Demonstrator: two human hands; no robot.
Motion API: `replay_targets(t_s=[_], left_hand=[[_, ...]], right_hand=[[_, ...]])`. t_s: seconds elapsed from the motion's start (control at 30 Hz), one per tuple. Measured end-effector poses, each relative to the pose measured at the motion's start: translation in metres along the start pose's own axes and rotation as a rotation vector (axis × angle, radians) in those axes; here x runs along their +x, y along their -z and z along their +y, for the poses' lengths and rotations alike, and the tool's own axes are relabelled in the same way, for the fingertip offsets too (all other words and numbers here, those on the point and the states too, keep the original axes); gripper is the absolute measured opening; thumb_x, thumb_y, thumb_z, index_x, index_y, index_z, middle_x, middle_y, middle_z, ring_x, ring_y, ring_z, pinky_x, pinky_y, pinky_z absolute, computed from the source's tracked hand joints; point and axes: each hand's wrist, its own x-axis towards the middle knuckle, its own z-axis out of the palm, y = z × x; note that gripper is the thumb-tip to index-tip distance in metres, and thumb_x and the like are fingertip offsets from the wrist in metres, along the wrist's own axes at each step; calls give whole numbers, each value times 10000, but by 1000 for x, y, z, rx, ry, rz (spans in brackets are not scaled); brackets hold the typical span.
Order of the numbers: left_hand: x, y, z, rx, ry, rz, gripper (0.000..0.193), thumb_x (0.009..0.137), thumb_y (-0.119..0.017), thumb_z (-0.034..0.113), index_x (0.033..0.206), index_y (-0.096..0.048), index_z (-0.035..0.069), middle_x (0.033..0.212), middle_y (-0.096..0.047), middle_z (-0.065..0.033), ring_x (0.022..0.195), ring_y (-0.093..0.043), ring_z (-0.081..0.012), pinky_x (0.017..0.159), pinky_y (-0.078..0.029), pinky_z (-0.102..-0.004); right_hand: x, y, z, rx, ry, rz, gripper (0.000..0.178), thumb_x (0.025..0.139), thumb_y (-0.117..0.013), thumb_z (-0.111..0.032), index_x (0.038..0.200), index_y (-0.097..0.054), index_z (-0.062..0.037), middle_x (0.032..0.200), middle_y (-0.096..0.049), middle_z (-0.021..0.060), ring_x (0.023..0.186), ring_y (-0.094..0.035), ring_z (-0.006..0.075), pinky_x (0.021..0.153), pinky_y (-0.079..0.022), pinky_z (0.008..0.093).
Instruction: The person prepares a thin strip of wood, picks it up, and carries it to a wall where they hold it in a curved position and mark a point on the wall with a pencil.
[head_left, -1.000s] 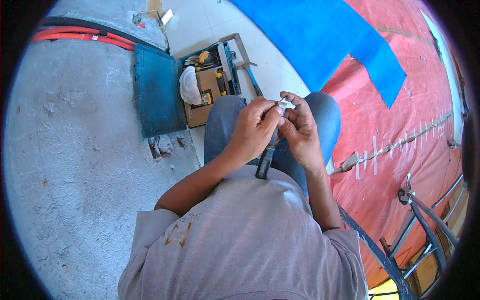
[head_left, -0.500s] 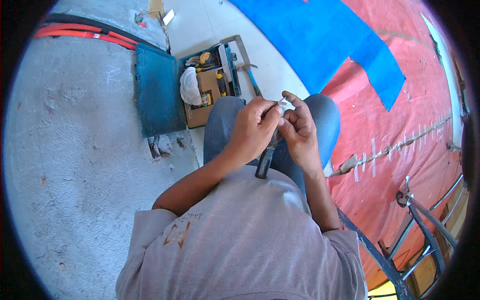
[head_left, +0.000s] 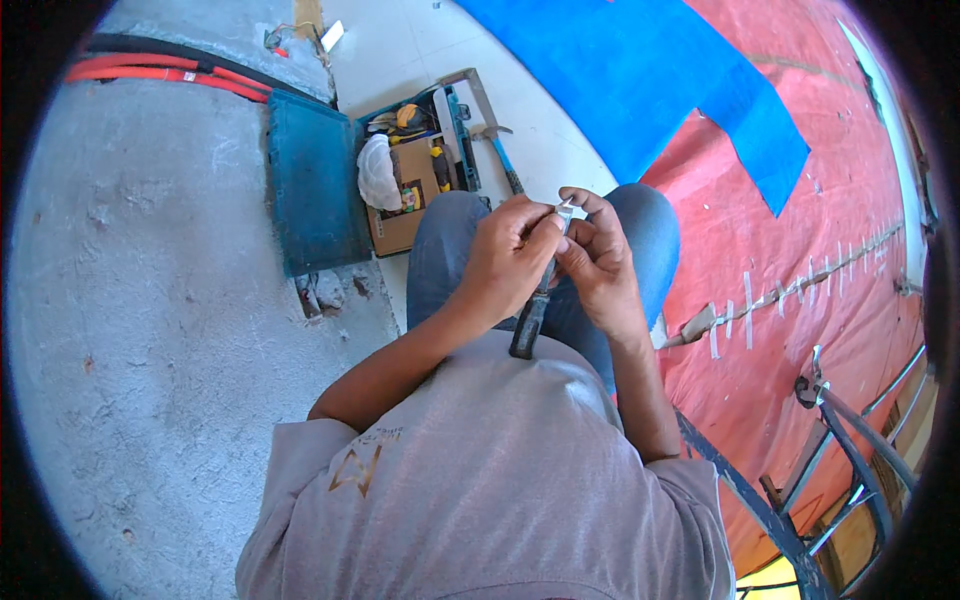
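Observation:
Above my lap, both hands are close together around a slim tool with a black handle (head_left: pixel 527 333) and a pale metal end (head_left: pixel 565 211). My left hand (head_left: pixel 513 257) has its thumb and fingers pinched on the metal end. From the other side, my right hand (head_left: pixel 598 262) closes on it with thumb and bent fingers, its index finger curled past the tip. The handle points down towards my belly. The fingers hide the tool's middle, and its exact kind cannot be made out.
Left of my knees an open teal toolbox (head_left: pixel 318 190) holds a white dust mask (head_left: pixel 378 175), cardboard and several tools. A hammer (head_left: pixel 500 150) lies beside it. Blue sheeting (head_left: pixel 640 80) overlaps a red sheet (head_left: pixel 800 270). Pincers (head_left: pixel 812 385) and dark metal legs (head_left: pixel 760 510) stand at right.
Very little differs. The view has shifted slightly, and the hands keep the same hold on the tool.

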Motion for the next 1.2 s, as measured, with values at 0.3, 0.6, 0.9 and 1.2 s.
replay_targets(t_s=[0.3,0.6,0.9,1.2], left_hand=[[-5,8,-2,258,66,-31,231,980,-595,179,955,-664,-40,762,-573,-57,671,-540,-92,567,-419,-290],[1,1,-2,80,-50,47,198,959,-583,133,972,-648,-53,843,-586,-70,741,-563,-111,652,-438,-292],[1,1,4,108,-55,40,206,952,-582,135,906,-648,-55,791,-553,-66,685,-538,-133,608,-410,-312],[0,8,-4,239,18,20,239,972,-602,183,882,-653,-32,760,-574,-89,684,-562,-146,607,-422,-314]], right_hand=[[-3,-2,1,-121,40,59,405,979,-548,-12,1365,-425,-28,835,-603,34,699,-584,86,623,-489,234],[1,-4,4,-51,27,48,480,974,-582,-37,1414,-390,-35,797,-594,23,687,-570,77,596,-470,229],[2,-1,5,9,10,16,444,981,-578,-45,1390,-406,-45,808,-602,24,688,-564,67,593,-473,223],[2,-1,1,-130,62,33,411,972,-555,-6,1363,-431,-30,806,-600,26,697,-579,79,606,-484,233]])
